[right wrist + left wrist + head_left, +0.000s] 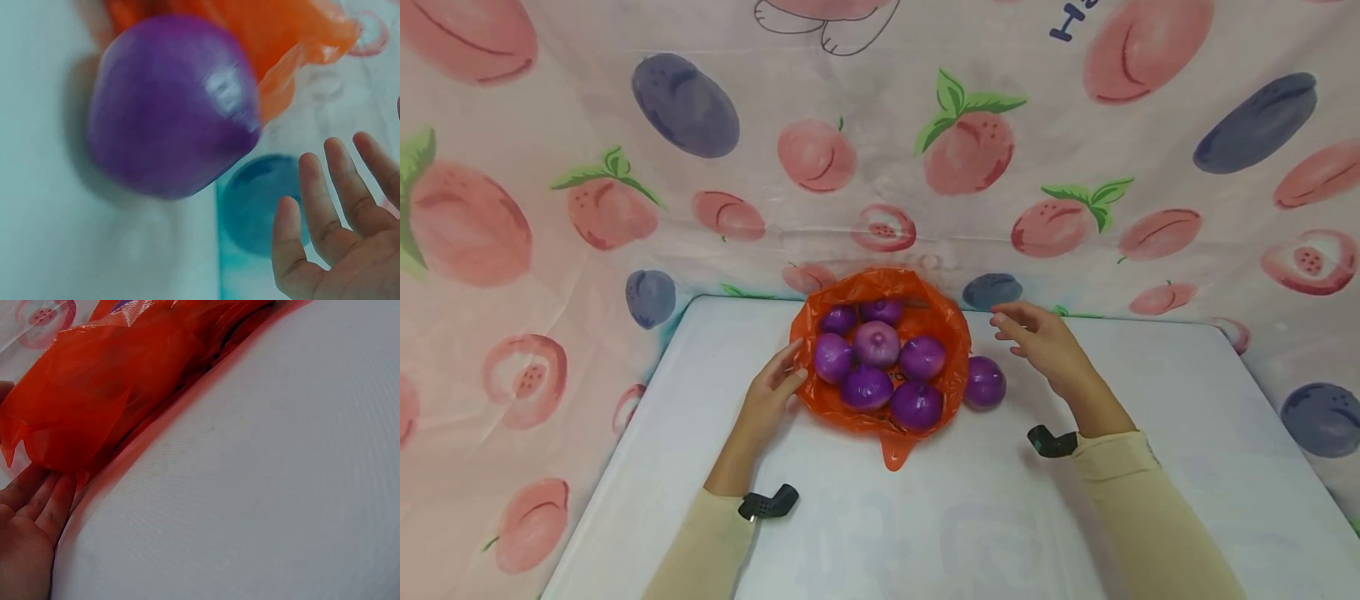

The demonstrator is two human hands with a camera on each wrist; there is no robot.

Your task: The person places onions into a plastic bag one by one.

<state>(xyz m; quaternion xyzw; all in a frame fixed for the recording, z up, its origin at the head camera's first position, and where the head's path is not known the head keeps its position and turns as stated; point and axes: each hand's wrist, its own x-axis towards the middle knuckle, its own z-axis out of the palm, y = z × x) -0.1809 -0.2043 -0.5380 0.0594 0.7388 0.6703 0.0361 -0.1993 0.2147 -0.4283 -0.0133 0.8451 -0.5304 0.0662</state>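
An orange plastic bag [805, 408] stands with its mouth spread wide on the white table, holding several purple onions [867, 388]. My left hand [769, 390] touches the bag's left side, its fairly straight fingers [57, 503] against the orange plastic. One more purple onion [985, 383] lies on the table just outside the bag's right side; it looms large and glossy in the right wrist view. Up and to the right of that onion, my right hand [1039, 343] hovers with fingers spread apart, holding nothing. The bag hides the undersides of the onions inside.
A fruit-print cloth [880, 158] hangs behind the table [962, 533] and along its sides. The bag stands near the table's back edge. A tied orange tip [896, 451] of the bag sticks out toward me.
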